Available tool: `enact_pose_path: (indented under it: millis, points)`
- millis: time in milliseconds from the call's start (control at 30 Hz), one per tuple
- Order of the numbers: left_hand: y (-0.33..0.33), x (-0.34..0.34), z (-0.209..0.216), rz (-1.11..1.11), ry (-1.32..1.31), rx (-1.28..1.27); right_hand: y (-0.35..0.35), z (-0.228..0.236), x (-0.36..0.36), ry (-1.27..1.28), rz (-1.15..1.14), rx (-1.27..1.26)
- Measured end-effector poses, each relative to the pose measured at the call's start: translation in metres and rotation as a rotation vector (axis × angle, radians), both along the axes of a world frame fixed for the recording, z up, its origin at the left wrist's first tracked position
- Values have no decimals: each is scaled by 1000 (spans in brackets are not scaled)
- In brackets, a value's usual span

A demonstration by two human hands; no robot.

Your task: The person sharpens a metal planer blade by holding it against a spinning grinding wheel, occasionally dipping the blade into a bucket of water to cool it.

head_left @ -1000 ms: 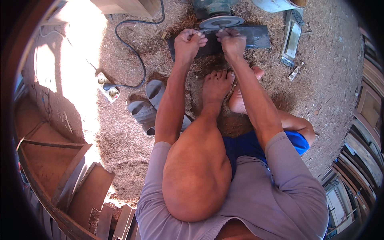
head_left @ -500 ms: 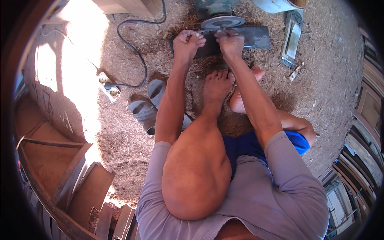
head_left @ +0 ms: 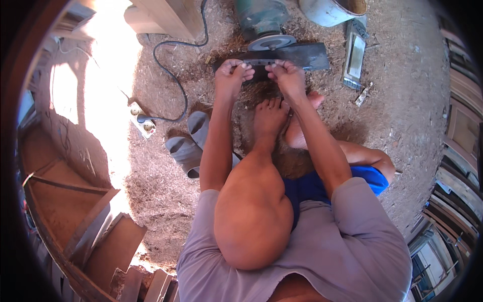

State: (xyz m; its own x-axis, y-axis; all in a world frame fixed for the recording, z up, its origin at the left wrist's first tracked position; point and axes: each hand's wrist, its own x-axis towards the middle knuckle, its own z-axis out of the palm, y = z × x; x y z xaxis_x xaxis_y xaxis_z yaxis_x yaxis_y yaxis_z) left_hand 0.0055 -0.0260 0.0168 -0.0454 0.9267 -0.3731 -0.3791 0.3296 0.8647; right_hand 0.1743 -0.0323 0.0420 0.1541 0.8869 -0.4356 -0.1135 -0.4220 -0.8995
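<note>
Both of my hands pinch the ends of a thin grey metal blade [head_left: 259,62] with dark notches or holes along it. My left hand [head_left: 232,75] grips its left end and my right hand [head_left: 288,77] its right end, with fingers closed. Just beyond the blade is the round grey wheel [head_left: 272,42] of a green bench grinder [head_left: 260,17]. A gap shows between the blade and the wheel. A dark flat board [head_left: 312,56] lies under the wheel, partly hidden by my hands. Whether the wheel is spinning, I cannot tell.
A white bucket [head_left: 326,13] and a long sharpening stone in a holder [head_left: 356,55] are at the far right. A black cord [head_left: 177,75] runs to a power strip [head_left: 142,121] on the left, near grey sandals [head_left: 185,152]. Wooden pieces line both sides.
My hands have drawn the blade back toward me, away from the wheel, so the blade now shows between my fingers. The view has shifted slightly.
</note>
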Motion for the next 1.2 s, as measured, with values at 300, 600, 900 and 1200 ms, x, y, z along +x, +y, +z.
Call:
enact_pose_path:
  millis: [300, 600, 900, 1200]
  points:
    - [-19, 60, 84, -294, -537, 263, -83, 125, 58, 118, 77, 284]
    - [-27, 113, 125, -557, -557, 254, -132, 158, 93, 48, 7, 430]
    - [-39, 146, 129, -577, -528, 151, -144, 166, 108, 61, -95, 441]
    - [-51, 165, 133, -554, -422, 28, -146, 164, 117, 50, -173, 429]
